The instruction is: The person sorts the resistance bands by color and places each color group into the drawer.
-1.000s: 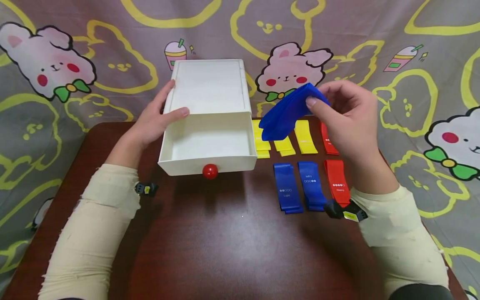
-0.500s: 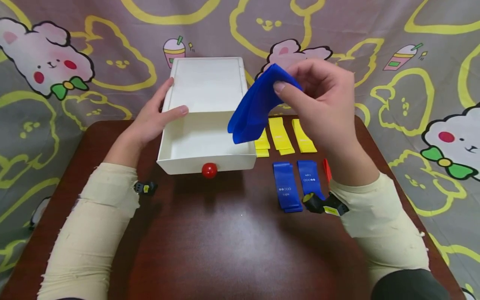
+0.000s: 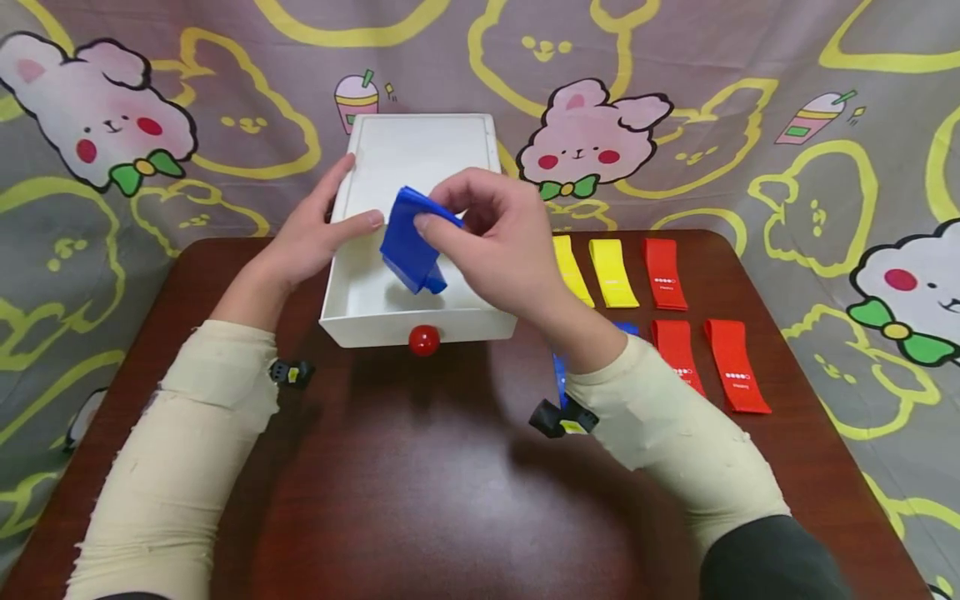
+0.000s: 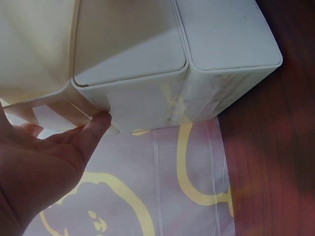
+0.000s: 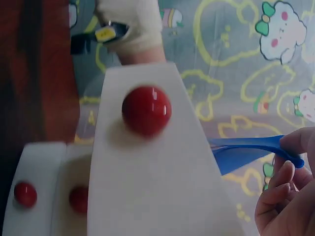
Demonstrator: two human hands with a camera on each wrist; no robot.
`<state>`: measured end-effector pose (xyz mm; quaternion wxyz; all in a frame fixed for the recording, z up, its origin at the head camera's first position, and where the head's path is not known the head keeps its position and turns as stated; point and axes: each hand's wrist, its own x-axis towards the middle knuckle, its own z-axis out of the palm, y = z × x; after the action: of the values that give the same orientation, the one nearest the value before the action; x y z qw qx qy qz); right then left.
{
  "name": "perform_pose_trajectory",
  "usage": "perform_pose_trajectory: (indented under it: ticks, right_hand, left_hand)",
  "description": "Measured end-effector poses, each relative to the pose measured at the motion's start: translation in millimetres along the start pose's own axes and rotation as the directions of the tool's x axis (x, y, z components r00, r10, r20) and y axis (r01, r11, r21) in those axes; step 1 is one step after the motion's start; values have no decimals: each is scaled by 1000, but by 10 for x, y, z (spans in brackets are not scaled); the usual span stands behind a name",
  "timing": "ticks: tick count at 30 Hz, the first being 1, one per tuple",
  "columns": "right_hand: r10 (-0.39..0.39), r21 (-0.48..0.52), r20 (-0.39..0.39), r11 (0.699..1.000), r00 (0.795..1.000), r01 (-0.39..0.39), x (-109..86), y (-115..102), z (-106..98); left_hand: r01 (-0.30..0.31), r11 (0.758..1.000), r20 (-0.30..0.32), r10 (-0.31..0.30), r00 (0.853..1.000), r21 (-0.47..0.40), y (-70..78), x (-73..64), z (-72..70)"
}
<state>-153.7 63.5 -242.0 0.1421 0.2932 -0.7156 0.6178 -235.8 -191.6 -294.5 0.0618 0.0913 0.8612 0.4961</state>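
My right hand (image 3: 502,242) pinches a folded blue resistance band (image 3: 405,237) between thumb and fingers. The band hangs over the pulled-out top drawer (image 3: 480,327) of a white drawer unit (image 3: 427,137); its lower end overlaps the drawer's inside. A red round knob (image 3: 424,340) sits on the drawer front. My left hand (image 3: 303,237) rests against the unit's left side, thumb over the top edge and the other fingers along the side wall. In the left wrist view its fingertips press on that wall. The right wrist view shows lower drawers with a red knob (image 5: 25,194).
Right of the unit lie folded yellow bands (image 3: 613,273) and red bands (image 3: 738,367) on the dark wooden table (image 3: 450,483). My right forearm partly covers blue bands (image 3: 559,379). A patterned cloth (image 3: 712,50) hangs behind the table.
My right hand has carried the blue band leftward from above the yellow bands to over the drawer, lowering it in the last half second. My left hand has stayed on the unit.
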Motion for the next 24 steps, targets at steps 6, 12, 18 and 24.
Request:
perform_pose_trajectory:
  ticks: [6, 12, 18, 24]
  right_hand:
    - [71, 69, 48, 995, 996, -74, -6, -20, 197]
    - [195, -12, 50, 981, 980, -194, -68, 66, 252]
    - [291, -140, 69, 950, 954, -279, -47, 84, 177]
    - [349, -251, 70, 913, 934, -322, -30, 117, 66]
  left_hand:
    - [-20, 1000, -5, 20, 1000, 14, -21, -16, -3]
    - [7, 999, -12, -7, 1000, 37, -7, -14, 15]
    - [12, 1000, -9, -11, 1000, 25, 5, 5, 16]
    - [29, 999, -8, -29, 1000, 25, 9, 8, 17]
